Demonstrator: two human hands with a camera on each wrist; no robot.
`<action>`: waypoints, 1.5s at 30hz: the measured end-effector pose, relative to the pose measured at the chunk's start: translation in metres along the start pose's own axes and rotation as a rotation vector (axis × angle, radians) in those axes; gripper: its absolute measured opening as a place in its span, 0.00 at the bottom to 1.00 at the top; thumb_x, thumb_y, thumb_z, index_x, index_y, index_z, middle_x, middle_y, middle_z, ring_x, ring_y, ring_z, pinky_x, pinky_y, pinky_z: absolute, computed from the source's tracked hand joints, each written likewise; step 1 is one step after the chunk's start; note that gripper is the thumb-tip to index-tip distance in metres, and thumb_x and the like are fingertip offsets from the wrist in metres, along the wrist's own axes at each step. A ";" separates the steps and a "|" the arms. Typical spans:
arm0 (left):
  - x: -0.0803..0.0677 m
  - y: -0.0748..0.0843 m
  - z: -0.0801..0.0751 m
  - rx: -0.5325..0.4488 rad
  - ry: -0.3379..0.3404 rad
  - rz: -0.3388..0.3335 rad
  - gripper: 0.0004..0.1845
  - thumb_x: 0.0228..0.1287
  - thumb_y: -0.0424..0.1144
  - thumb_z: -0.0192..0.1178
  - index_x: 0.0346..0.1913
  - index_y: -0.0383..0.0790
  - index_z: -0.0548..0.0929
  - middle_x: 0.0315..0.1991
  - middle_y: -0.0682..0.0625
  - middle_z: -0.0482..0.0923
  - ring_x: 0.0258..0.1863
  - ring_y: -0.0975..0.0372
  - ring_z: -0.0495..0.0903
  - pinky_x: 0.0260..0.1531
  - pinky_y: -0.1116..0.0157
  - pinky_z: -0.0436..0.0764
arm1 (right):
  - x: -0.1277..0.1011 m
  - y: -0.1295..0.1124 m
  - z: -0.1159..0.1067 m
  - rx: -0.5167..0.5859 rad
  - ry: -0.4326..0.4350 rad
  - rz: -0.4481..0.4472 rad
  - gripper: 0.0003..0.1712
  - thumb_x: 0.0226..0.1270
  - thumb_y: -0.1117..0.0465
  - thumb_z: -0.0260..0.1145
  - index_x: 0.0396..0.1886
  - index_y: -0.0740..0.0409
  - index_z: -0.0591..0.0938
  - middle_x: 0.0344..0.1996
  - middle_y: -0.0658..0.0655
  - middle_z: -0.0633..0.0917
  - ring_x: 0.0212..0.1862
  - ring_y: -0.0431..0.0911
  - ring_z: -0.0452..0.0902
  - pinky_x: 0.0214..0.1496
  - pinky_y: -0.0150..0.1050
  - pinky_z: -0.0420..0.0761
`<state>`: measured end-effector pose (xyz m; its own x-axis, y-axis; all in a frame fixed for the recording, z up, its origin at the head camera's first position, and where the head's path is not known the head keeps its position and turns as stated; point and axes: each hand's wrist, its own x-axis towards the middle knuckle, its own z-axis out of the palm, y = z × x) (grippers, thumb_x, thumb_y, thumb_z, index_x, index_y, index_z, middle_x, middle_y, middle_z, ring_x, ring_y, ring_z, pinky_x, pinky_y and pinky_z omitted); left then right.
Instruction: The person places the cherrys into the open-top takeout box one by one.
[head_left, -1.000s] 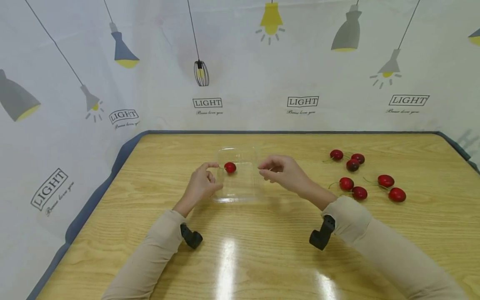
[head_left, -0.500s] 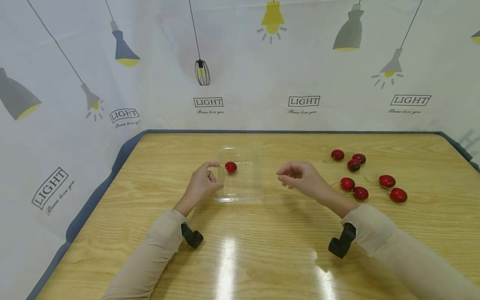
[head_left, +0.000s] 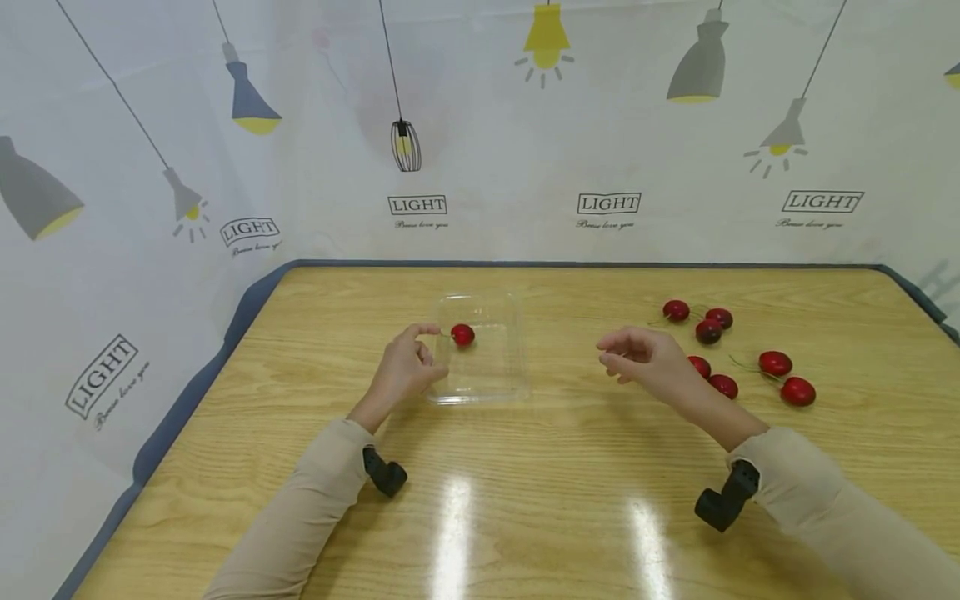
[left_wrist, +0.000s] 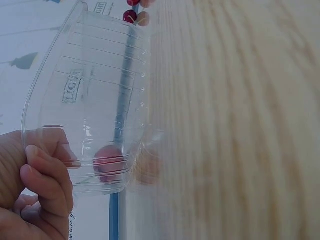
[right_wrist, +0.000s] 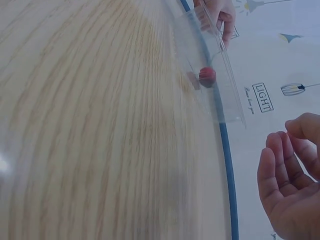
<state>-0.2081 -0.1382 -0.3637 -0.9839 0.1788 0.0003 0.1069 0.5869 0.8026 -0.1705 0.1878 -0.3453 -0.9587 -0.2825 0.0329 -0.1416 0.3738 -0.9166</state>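
Note:
A clear plastic box (head_left: 480, 400) stands on the table in the head view. Inside it, near its left side, lies one red cherry (head_left: 462, 335) with its stem pointing left. My left hand (head_left: 405, 364) grips the box's left rim, the thumb and fingers on either side of the wall in the left wrist view. To the right of the box my right hand (head_left: 651, 365) is above the table, fingers loosely bent and nothing between them. Its wrist partly covers a pair of cherries (head_left: 723, 386) in the head view.
Farther back on the right lies a cluster of three cherries (head_left: 708, 331) with stems. Another pair of cherries (head_left: 797, 392) rests at the far right. The wooden table (head_left: 540, 517) ends at a patterned cloth backdrop (head_left: 510, 150).
My right hand has drawn away from the box's right side and moved right, toward the cherries. The left hand stays on the rim, and the cherry in the box lies as before.

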 end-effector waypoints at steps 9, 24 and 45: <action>0.000 0.000 -0.001 0.007 0.012 0.005 0.29 0.46 0.27 0.61 0.55 0.34 0.67 0.17 0.49 0.67 0.13 0.64 0.62 0.15 0.69 0.65 | -0.010 0.013 -0.014 -0.023 0.026 0.006 0.21 0.62 0.58 0.58 0.48 0.70 0.72 0.38 0.70 0.76 0.35 0.53 0.76 0.37 0.42 0.78; -0.001 0.000 0.000 -0.021 0.010 -0.004 0.29 0.45 0.26 0.60 0.56 0.34 0.67 0.16 0.49 0.66 0.12 0.64 0.61 0.14 0.69 0.64 | -0.025 0.027 -0.032 -0.075 0.096 -0.021 0.22 0.63 0.59 0.57 0.50 0.72 0.70 0.34 0.62 0.77 0.32 0.42 0.77 0.33 0.35 0.78; 0.000 -0.001 0.000 0.003 0.024 0.004 0.29 0.45 0.28 0.61 0.55 0.34 0.68 0.17 0.50 0.66 0.15 0.63 0.62 0.18 0.68 0.64 | -0.046 0.046 -0.056 -0.143 0.187 0.021 0.22 0.62 0.58 0.58 0.49 0.72 0.72 0.33 0.54 0.81 0.32 0.39 0.78 0.31 0.34 0.78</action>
<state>-0.2083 -0.1387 -0.3650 -0.9866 0.1622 0.0181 0.1115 0.5888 0.8006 -0.1471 0.2674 -0.3666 -0.9889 -0.1096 0.1002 -0.1421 0.5030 -0.8525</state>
